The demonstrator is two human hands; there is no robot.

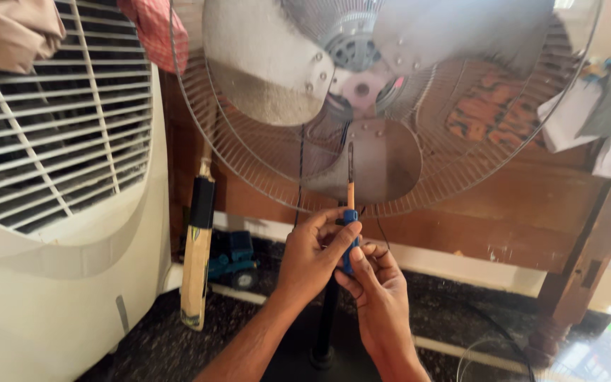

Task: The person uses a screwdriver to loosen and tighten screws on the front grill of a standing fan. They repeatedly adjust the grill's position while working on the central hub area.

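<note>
I have both hands on the screwdriver (350, 212). My left hand (312, 258) pinches its blue handle from the left, and my right hand (380, 297) is wrapped around the handle's lower end, nearer me. Its long axis stands upright, the shaft pointing up from the grip toward the fan (383, 92) hub directly above, in front of the lower blade (383, 159).

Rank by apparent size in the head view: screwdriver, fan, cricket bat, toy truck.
1. Fan, by far the largest.
2. Cricket bat.
3. Screwdriver, held by both hands; closer to the camera, so its rank against the bat is unsure.
4. Toy truck, partly hidden.
</note>
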